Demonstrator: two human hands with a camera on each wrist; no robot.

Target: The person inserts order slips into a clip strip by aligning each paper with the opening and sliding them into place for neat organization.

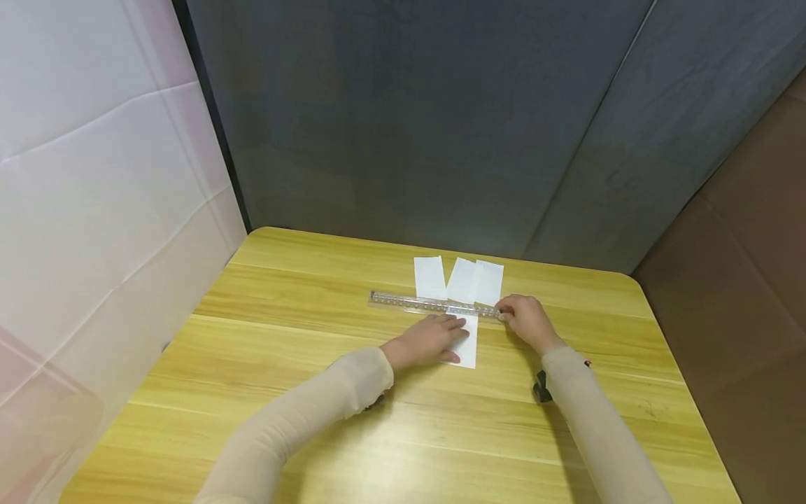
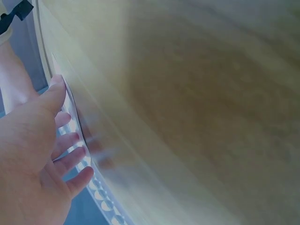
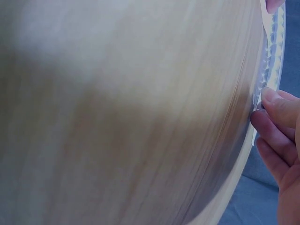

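A clear plastic ruler (image 1: 434, 304) lies across a white paper strip (image 1: 467, 348) on the wooden table (image 1: 302, 350). My left hand (image 1: 429, 339) lies flat with straight fingers on that strip, just below the ruler. My right hand (image 1: 526, 318) pinches the ruler's right end; in the right wrist view the fingertips (image 3: 276, 105) grip the ruler's end (image 3: 272, 51). The left wrist view shows the left hand's fingers (image 2: 70, 157) spread beside the ruler (image 2: 101, 194). Three more white paper pieces (image 1: 460, 280) lie just beyond the ruler.
A grey fabric wall (image 1: 441, 119) stands behind the table and a white panel (image 1: 94, 196) on the left. A small black object (image 1: 541, 388) sits by my right forearm. The table's right edge borders brown flooring (image 1: 743, 280).
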